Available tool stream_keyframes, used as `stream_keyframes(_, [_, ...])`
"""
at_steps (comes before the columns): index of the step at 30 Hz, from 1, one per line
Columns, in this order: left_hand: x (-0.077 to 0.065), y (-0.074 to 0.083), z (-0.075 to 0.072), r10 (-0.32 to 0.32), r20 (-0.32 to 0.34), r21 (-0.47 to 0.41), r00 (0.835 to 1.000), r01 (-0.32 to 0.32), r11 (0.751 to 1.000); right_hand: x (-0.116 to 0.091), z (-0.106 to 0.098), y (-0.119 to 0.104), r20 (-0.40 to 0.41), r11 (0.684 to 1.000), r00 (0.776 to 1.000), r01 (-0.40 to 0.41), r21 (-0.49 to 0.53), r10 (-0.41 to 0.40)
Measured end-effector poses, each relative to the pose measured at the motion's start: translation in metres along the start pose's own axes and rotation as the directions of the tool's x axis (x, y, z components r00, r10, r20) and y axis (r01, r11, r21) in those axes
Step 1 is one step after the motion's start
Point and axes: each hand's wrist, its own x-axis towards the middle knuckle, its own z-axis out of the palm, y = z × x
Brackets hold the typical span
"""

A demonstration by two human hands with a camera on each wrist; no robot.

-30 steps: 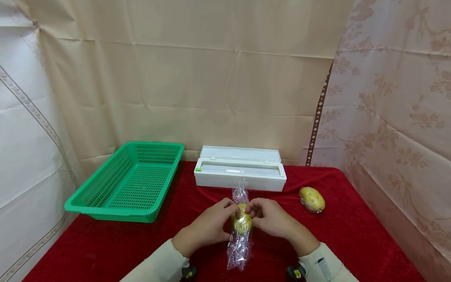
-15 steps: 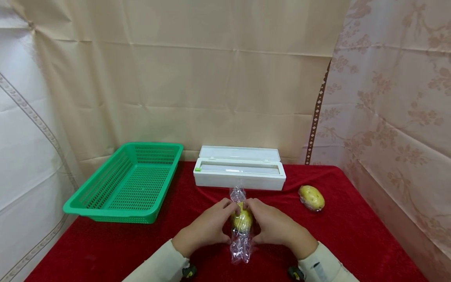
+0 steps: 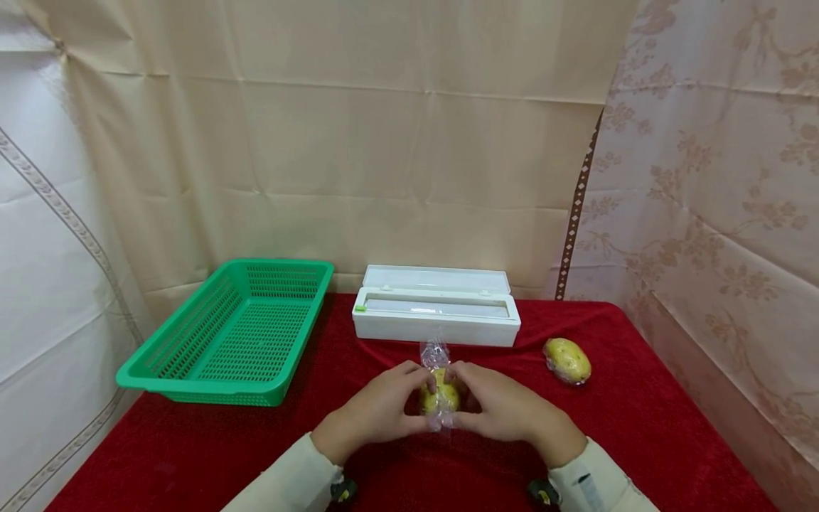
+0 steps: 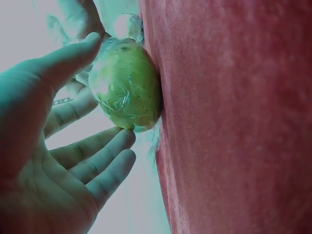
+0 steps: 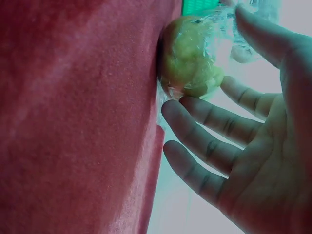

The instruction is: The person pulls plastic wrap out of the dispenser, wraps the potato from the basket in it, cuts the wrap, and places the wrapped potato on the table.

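Observation:
A yellow potato (image 3: 439, 402) lies on the red cloth between both hands, partly covered in clear cling film (image 3: 435, 353). The far end of the film sticks out toward the white box. My left hand (image 3: 386, 402) curls around the left side, its thumb pinching the near end of the film. Opposite it, my right hand (image 3: 505, 407) does likewise, with its thumb also on the raised near film. In the left wrist view the wrapped potato (image 4: 126, 87) touches the cloth, fingertips right at its end. The right wrist view has film stretched from the potato (image 5: 185, 58) toward the thumb.
Behind the hands stands a white cling film box (image 3: 435, 331), its lid up and a roll inside. To the left is a green plastic basket (image 3: 220, 395). Another wrapped potato (image 3: 567, 360) rests at the right on the red cloth (image 3: 640, 427). Curtains enclose the table.
Both thumbs have come inward to the near end of the film. That end, which lay stretched toward me, is now gathered up close against the potato.

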Motion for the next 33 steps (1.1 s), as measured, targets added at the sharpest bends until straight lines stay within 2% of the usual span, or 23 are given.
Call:
stream_keyframes(4, [0.0,0.0,-0.003,0.0,0.0,-0.037,1.0,0.0,0.999,0.001,-0.001,0.001,0.004,0.999,1.0,-0.022,0.027,0.022])
stream_keyframes(12, [0.002,-0.002,-0.002,-0.006,-0.02,-0.109,1.0,0.004,0.994,0.004,0.003,0.001,-0.077,0.999,0.997,-0.032,-0.017,0.03])
stream_keyframes(20, [0.004,-0.003,0.003,0.009,-0.139,-0.145,0.99,-0.03,0.989,0.008,0.01,0.001,-0.162,0.99,0.986,-0.063,-0.123,0.043])
stream_keyframes(23, [0.004,-0.002,0.004,-0.002,-0.156,-0.145,0.988,-0.021,0.989,0.008,0.01,0.0,-0.175,0.984,0.981,-0.108,-0.144,0.082])
stream_keyframes(28, [0.005,-0.001,0.004,-0.028,-0.161,-0.151,0.987,0.003,0.989,0.008,0.012,-0.005,-0.212,0.964,0.956,-0.234,-0.127,0.204])
stream_keyframes(33, [0.006,0.0,0.005,-0.035,-0.167,-0.143,0.985,0.011,0.99,0.013,0.015,-0.008,-0.288,0.958,0.921,-0.285,-0.034,0.263])
